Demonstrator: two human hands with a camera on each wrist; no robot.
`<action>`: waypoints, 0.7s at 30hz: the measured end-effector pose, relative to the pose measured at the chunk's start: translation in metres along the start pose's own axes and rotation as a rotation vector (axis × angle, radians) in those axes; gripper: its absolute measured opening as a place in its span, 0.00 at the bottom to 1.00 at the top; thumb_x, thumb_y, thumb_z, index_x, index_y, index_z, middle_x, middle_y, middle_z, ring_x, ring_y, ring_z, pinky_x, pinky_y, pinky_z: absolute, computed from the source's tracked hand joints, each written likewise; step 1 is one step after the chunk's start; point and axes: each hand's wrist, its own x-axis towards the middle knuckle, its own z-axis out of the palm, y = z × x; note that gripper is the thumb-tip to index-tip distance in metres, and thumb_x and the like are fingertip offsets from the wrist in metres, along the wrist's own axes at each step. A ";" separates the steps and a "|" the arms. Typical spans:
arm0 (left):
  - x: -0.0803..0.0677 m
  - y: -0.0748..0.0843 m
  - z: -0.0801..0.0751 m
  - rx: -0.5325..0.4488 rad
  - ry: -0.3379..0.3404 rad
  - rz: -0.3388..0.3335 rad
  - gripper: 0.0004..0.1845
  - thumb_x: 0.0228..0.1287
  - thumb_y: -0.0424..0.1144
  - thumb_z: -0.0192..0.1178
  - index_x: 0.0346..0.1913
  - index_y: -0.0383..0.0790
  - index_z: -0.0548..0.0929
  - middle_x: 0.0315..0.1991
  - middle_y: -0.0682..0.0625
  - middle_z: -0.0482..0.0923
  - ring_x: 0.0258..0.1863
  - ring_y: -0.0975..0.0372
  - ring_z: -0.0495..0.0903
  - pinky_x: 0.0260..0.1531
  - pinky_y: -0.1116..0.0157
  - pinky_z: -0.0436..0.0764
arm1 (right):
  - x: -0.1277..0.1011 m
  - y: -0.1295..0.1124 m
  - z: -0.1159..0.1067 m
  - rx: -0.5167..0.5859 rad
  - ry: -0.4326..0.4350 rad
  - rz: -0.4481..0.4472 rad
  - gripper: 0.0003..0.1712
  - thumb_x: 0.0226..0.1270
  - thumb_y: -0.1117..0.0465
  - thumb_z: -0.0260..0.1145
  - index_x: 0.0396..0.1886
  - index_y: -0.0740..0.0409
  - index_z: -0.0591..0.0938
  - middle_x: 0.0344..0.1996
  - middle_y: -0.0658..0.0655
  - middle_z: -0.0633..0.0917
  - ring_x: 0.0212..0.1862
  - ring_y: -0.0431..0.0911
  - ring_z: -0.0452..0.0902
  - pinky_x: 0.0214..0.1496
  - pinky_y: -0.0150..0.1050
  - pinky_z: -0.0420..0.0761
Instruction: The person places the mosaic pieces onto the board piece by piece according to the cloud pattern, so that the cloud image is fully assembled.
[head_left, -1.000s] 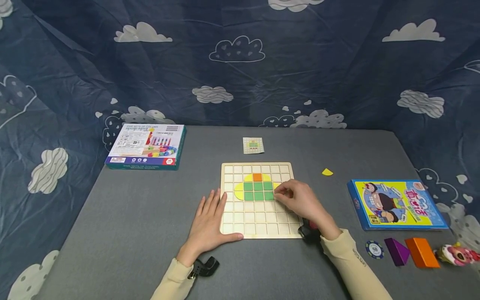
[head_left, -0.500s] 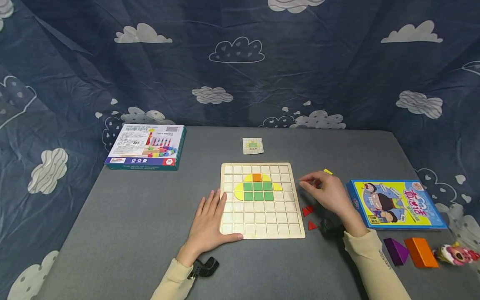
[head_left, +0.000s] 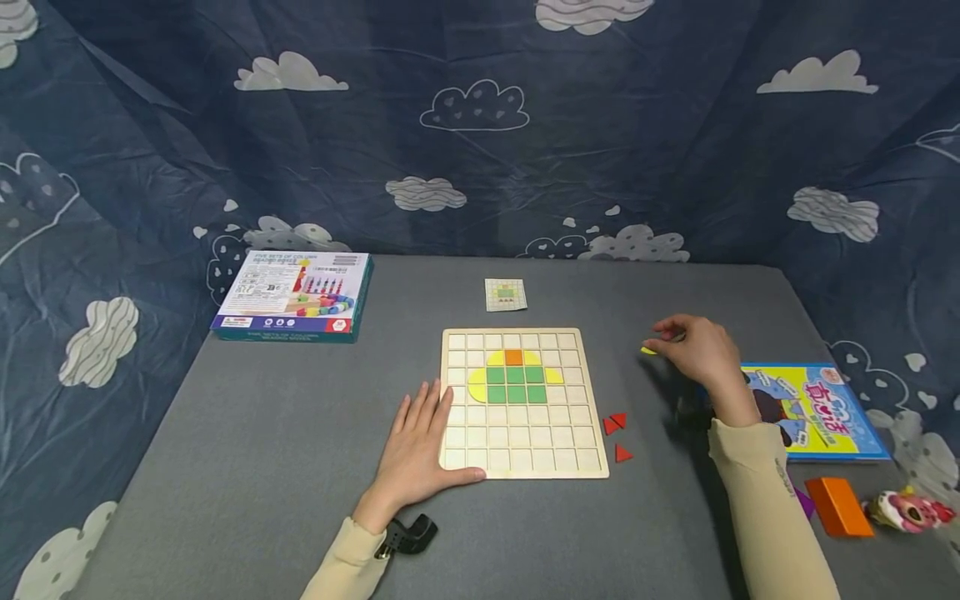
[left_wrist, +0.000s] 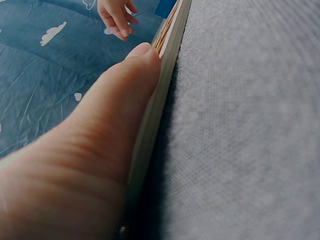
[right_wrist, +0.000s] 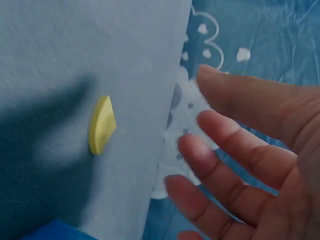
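Observation:
My left hand (head_left: 420, 458) lies with spread fingers along the left side of a wooden grid board (head_left: 525, 458), its thumb on the near edge. On the board, green squares (head_left: 516, 375) sit in two rows with an orange square (head_left: 513, 357) above and yellow quarter-round pieces (head_left: 477, 385) around them. Over the table to the right, my right hand (head_left: 697, 350) hovers by a loose yellow quarter-round piece (right_wrist: 103, 126). In the right wrist view its fingers are apart and hold nothing. Small red triangles (head_left: 623, 453) lie beside the board's right edge.
A small pattern card (head_left: 506, 294) lies beyond the board. One box (head_left: 292, 296) stands at back left, another (head_left: 832, 412) under the right forearm. An orange block (head_left: 840, 507), a partly hidden purple block (head_left: 805, 502) and a figurine (head_left: 911, 510) stand at right.
My right hand has left the yellow piece at the green squares' right side and moved right to the loose yellow piece, uncovering the red triangles. My left hand has stayed put.

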 end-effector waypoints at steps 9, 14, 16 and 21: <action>0.000 0.000 0.001 0.006 -0.014 0.000 0.64 0.45 0.80 0.51 0.75 0.39 0.46 0.75 0.43 0.40 0.73 0.54 0.36 0.69 0.55 0.35 | 0.018 0.009 0.002 -0.124 -0.157 0.120 0.28 0.58 0.48 0.69 0.48 0.68 0.80 0.44 0.68 0.81 0.43 0.64 0.73 0.46 0.63 0.64; 0.000 -0.001 0.001 0.012 -0.007 0.001 0.64 0.44 0.80 0.51 0.75 0.39 0.46 0.75 0.43 0.40 0.73 0.54 0.37 0.69 0.55 0.35 | 0.023 0.014 0.004 -0.124 -0.188 0.124 0.26 0.56 0.50 0.71 0.45 0.67 0.81 0.43 0.68 0.81 0.43 0.64 0.72 0.45 0.64 0.62; 0.000 -0.001 0.001 0.016 -0.006 0.001 0.64 0.44 0.80 0.51 0.75 0.39 0.46 0.75 0.43 0.40 0.73 0.54 0.37 0.69 0.56 0.35 | 0.025 0.015 0.005 -0.125 -0.199 0.128 0.25 0.55 0.51 0.72 0.44 0.66 0.82 0.43 0.68 0.81 0.43 0.65 0.71 0.45 0.65 0.61; 0.000 -0.001 0.000 0.013 -0.012 -0.005 0.64 0.44 0.81 0.49 0.75 0.39 0.46 0.75 0.43 0.40 0.73 0.54 0.36 0.69 0.56 0.34 | 0.029 0.017 0.009 -0.130 -0.223 0.144 0.24 0.54 0.53 0.72 0.44 0.65 0.81 0.43 0.68 0.80 0.44 0.66 0.71 0.47 0.66 0.60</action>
